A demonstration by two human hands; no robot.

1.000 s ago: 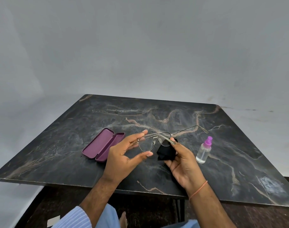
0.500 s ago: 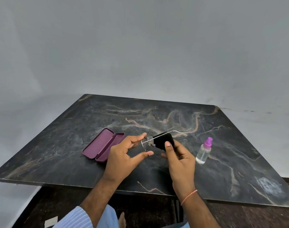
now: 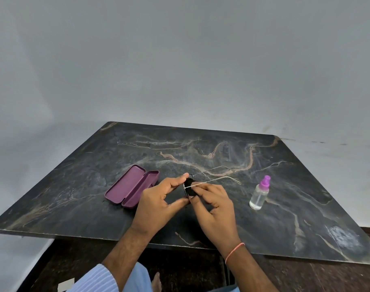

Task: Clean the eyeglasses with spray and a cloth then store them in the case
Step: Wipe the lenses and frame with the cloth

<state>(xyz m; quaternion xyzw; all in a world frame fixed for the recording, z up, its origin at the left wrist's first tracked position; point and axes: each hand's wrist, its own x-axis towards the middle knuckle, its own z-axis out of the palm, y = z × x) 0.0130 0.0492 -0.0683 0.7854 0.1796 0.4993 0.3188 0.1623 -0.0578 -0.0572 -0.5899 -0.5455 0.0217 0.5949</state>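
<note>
Thin metal eyeglasses (image 3: 216, 179) are held above the dark marble table (image 3: 201, 157), their temples pointing away to the right. My left hand (image 3: 158, 199) pinches the frame between thumb and forefinger. My right hand (image 3: 213, 205) presses a black cloth (image 3: 189, 187) onto a lens; the lenses are mostly hidden by the cloth and fingers. A purple case (image 3: 131, 186) lies open on the table just left of my left hand. A clear spray bottle (image 3: 260, 192) with a purple cap stands upright to the right of my right hand.
The table's near edge (image 3: 74, 236) runs just below my wrists. A grey wall rises behind the table. Dark floor and my striped blue sleeve (image 3: 99, 279) show under the table edge.
The glasses have turned edge-on and dropped lower. My right hand has brought the black cloth up from beneath onto the lens and closed in against my left hand.
</note>
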